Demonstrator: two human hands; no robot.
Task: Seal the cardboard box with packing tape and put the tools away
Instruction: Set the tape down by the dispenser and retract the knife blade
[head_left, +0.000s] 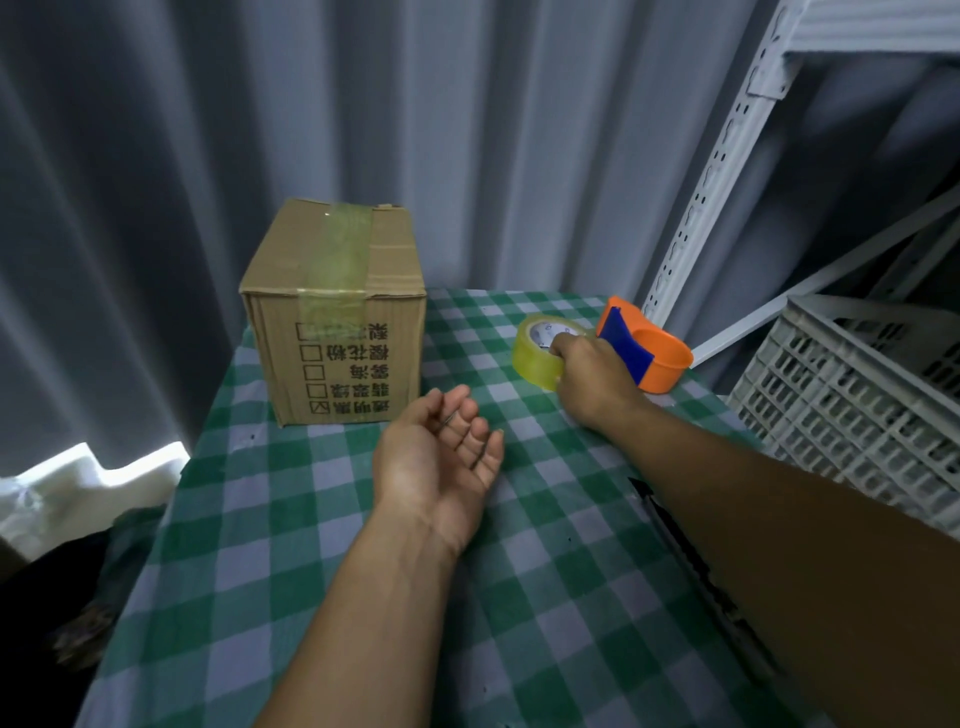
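From the head camera, the right hand (587, 364) is closed around the near rim of the tape roll (543, 356), far right on the checked tablecloth (363, 571). The roll touches, or nearly touches, the orange and blue dispenser (647, 348) just behind it. The risk I see is here: lifting the roll carelessly could knock the dispenser toward the table's right edge, where a white crate (852, 405) sits. A loose tape end, if there is one, could also catch on the cloth; I cannot tell where the end lies.

The left hand (441, 457) hangs relaxed and empty, palm up, in the middle of the table, near the box.

The cardboard box (337, 312) stands far left on the table, flaps down, a yellowish strip of tape (340, 260) running over its top and down the near face. It looks sealed, though the strip seems slightly wrinkled.
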